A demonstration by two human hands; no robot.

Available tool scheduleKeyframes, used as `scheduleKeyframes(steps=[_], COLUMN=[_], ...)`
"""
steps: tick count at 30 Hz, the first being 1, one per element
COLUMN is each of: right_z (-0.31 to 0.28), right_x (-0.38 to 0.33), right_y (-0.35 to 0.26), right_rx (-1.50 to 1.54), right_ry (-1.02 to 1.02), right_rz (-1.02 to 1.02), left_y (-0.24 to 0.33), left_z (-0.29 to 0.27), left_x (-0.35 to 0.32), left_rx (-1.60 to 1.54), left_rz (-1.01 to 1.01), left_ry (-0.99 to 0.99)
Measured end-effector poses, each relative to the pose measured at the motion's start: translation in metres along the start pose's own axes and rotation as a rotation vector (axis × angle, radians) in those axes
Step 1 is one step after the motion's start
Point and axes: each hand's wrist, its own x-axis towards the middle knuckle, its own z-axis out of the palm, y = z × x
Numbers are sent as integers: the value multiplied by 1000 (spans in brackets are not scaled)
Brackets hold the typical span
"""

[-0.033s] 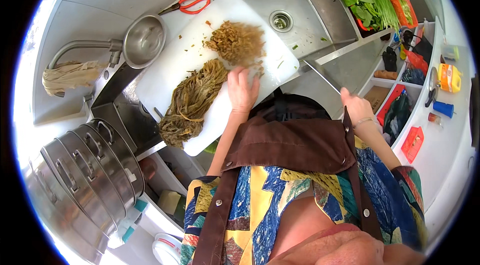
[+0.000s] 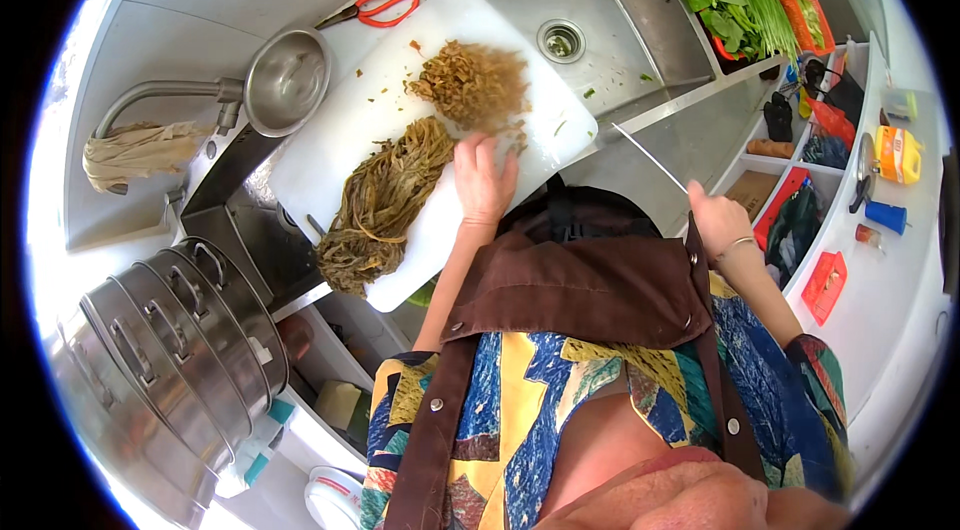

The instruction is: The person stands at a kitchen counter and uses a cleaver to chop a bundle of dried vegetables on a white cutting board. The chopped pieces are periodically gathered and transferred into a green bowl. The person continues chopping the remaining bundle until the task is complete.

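A white cutting board [image 2: 565, 130] lies tilted across the counter. On it rests a long bundle of brownish-green preserved leafy vegetable [image 2: 385, 200], and beyond that a pile of chopped brown vegetable [image 2: 468, 85]. My left hand [image 2: 485, 185] is on the board beside the bundle's right end, just below the chopped pile, holding nothing, its fingers a little apart. At the right, off the board, my right hand [image 2: 720, 223] is closed round the handle of a knife [image 2: 648, 156]. Its blade points up and left towards the board's right corner, seen nearly edge-on.
Beyond the board is a steel sink [image 2: 620, 20]. Red-handled scissors [image 2: 385, 2] lie at the board's far left edge. A steel bowl [image 2: 288, 80] sits near the faucet [image 2: 170, 90]. Large steel pots [image 2: 190, 330] stand lower left; leafy greens [image 2: 735, 5] fill the upper right.
The knife has turned slightly in my right hand, so less of its blade face shows. My left hand and the vegetables have stayed in place.
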Motion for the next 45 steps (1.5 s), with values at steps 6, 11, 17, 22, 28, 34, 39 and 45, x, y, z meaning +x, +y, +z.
scheduleKeyframes(steps=[6, 11, 17, 22, 28, 34, 39, 45], right_z=[-8, 31, -3, -22, 12, -8, -6, -43], right_x=[38, 142, 221, 166, 54, -22, 9, 90], right_y=[33, 63, 32, 1, -17, -13, -14, -59], right_rx=[1259, 1395, 135, -194, -176, -34, 330, 763], right_ry=[-355, -350, 168, 100, 148, 51, 341, 448], right_rz=[346, 393, 198, 63, 125, 230, 312, 106], left_y=[1, 1, 0, 1, -2, 8, 72, 112], left_z=[-2, 0, 0, -2, -2, -8, -7, 43], left_x=[1, 2, 3, 2, 1, 2, 29, 77], left_rx=[-2, -13, -13, -22, -35, -142, -385, -1042], left_rz=[-14, -25, -17, 8, 29, 96, 124, -380], left_ry=[-20, -22, -22, -3, 4, -37, -349, -803])
